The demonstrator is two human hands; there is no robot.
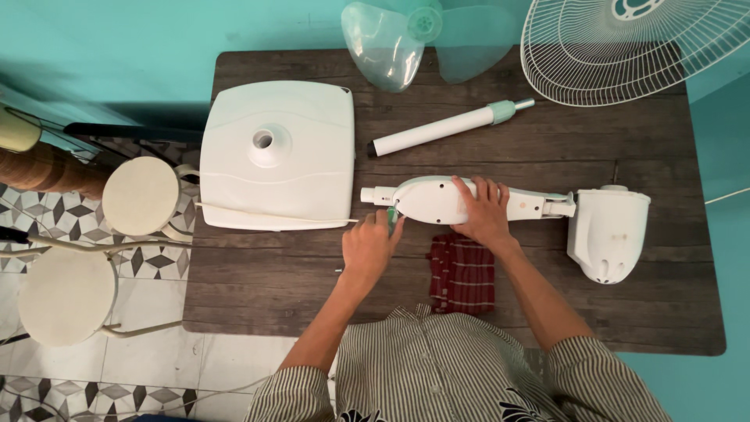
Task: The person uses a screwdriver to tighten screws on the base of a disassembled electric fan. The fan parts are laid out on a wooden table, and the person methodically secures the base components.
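Both forearms reach from the near edge toward the middle, bare below rolled striped sleeves. The left hand is curled into a closed grip, knuckles up. The right hand lies palm down, fingers spread and pointing far.

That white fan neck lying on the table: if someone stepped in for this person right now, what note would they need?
Left hand: holds a small green-handled tool against the near end of the white plastic fan neck.
Right hand: pressed flat on that neck, steadying it.
The neck lies on the dark wooden table, joined to the white motor housing.
Apart: square white base, white pole with green collar, clear blades, white wire grille. Red checked cloth lies near the person.
Done: these parts are separate. Left: cannot tell.
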